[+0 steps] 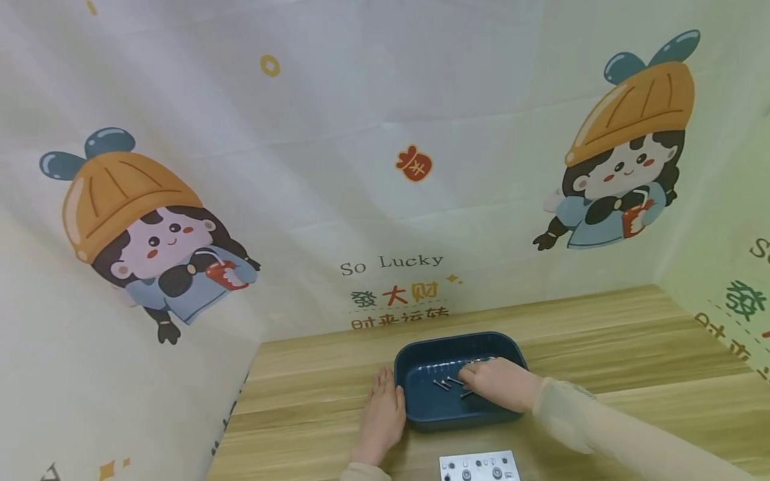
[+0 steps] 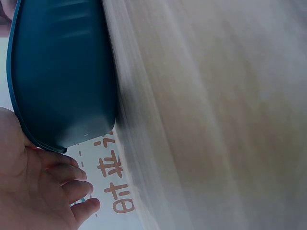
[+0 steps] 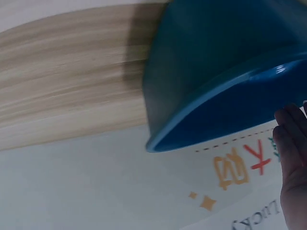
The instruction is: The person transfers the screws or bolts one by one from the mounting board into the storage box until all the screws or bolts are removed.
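A dark blue tray [image 1: 460,422] with rounded corners stands on the wood-grain table. On its floor lie several thin metal screws [image 1: 442,385]. My left hand [image 1: 385,414] rests against the tray's left side, fingers extended forward; in the left wrist view, the left hand [image 2: 38,187] is at the tray's rim [image 2: 12,76] with its fingers spread a little. Over the right wall reaches my right hand [image 1: 502,384], its fingertips down among the screws. Only part of the right hand [image 3: 295,158] shows in the right wrist view, and I cannot tell whether it pinches a screw.
In front of the tray, at the bottom edge of the head view, lies a silvery metal plate [image 1: 479,464] with holes and round fittings. The wooden tabletop [image 1: 601,341] extends to both sides. Printed cloth walls [image 1: 337,167] enclose the back and sides.
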{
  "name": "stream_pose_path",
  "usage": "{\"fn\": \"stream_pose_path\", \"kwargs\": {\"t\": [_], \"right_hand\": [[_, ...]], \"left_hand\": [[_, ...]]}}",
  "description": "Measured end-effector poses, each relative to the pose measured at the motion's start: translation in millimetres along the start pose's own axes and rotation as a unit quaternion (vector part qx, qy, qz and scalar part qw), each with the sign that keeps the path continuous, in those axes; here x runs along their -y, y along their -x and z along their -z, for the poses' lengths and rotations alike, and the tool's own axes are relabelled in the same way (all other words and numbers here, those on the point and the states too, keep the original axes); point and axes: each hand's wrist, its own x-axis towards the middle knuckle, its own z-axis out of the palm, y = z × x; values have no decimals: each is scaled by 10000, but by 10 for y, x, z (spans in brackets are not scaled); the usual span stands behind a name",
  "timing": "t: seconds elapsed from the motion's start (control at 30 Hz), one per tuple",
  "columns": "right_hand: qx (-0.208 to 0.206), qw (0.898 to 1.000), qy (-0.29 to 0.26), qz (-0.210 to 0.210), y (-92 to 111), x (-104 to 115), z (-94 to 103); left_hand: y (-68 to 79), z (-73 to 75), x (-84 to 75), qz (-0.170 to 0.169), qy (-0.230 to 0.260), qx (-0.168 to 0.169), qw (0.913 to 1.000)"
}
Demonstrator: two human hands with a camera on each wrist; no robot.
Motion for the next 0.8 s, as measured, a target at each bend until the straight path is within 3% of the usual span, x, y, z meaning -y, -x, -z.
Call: {"fn": "stream_pose_path", "kwargs": {"t": [0.17, 0.47, 0.7, 0.8], "right_hand": [[-419, 9985, -31, 349, 95, 118, 61], [-655, 9930, -275, 939, 304, 355, 228], [-34, 9874, -1160, 1072, 573, 579, 337], [46, 9826, -1446, 1161, 700, 677, 322]], "left_hand": [[0, -9, 3, 47, -12, 11, 10000], [-9, -1, 1, 90, 14, 12, 10000], [-10, -12, 1, 56, -44, 58, 10000], [-7, -10, 1, 83, -29, 62, 9999]]}}
